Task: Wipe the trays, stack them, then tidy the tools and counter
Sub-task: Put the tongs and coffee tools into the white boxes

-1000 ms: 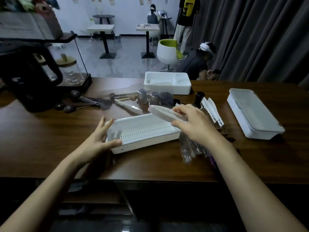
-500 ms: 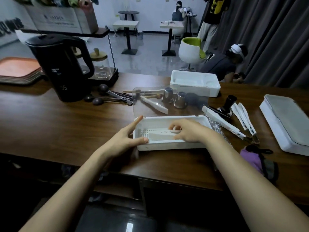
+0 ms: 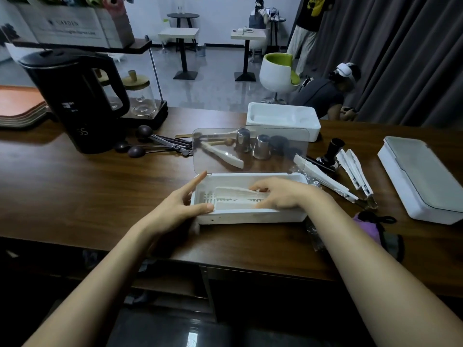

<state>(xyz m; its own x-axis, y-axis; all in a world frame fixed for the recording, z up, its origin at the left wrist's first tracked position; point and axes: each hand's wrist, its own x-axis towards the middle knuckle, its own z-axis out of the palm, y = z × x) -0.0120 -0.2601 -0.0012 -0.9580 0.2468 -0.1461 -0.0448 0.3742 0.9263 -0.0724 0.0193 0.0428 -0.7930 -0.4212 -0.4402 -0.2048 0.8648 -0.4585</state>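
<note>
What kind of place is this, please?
Probably a café or drinks bar, seen from behind its wooden counter. A black electric kettle, measuring spoons and steel cups lie on it, and small customer tables stand beyond.

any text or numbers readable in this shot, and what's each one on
"55" on the lit display low on the black electric kettle.
"GARDEN" in pale letters on the grey wooden planter box on the shelf; first letter is faint.
Smaller line under it on the box: too blurred to read.
Small white print on the kettle's body above the display: too small to read.
Yellow graphic on the black T-shirt of the standing person: no legible words.
</note>
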